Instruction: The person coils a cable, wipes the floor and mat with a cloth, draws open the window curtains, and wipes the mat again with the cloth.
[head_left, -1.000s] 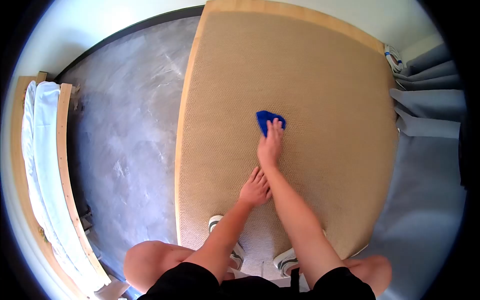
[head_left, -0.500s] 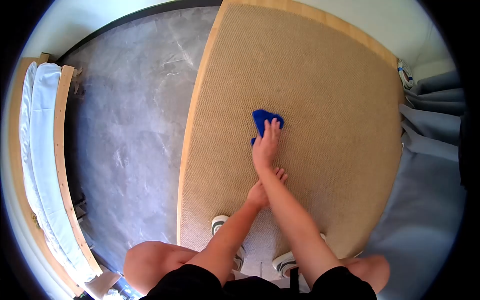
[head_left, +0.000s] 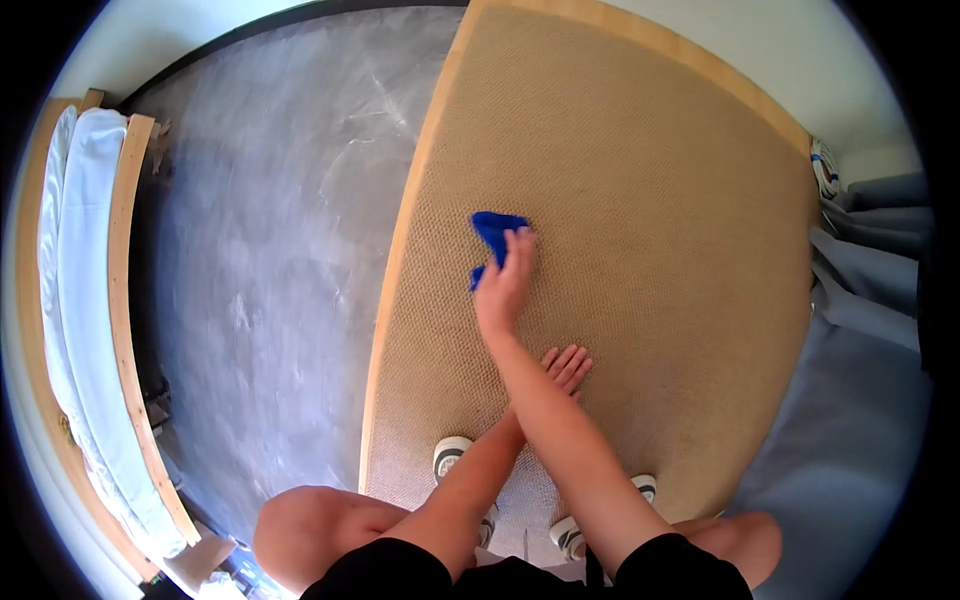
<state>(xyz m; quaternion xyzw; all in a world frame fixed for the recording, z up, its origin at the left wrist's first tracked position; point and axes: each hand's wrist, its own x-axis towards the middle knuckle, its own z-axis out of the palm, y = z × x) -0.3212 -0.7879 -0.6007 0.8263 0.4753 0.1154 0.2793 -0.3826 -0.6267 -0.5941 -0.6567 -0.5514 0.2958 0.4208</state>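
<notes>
A blue cloth (head_left: 492,226) lies crumpled on the tan woven mat (head_left: 640,200). My right hand (head_left: 505,285) rests on the cloth with its fingers spread, pressing it against the mat; part of the cloth shows to the left of the palm. My right forearm crosses over my left wrist. Beyond that crossing, my left hand (head_left: 568,370) lies on the mat with its fingers apart and nothing in them.
Wooden edging (head_left: 400,240) borders the mat, with grey floor (head_left: 270,250) to the left. A wooden frame (head_left: 122,290) with white bedding stands far left. Grey curtains (head_left: 860,270) and a coiled white cable (head_left: 825,168) are at right. Shoes (head_left: 452,455) are near my knees.
My right hand and the blue cloth have moved left across the mat. My left hand has shifted right, under and past my right forearm. The view has also turned slightly.
</notes>
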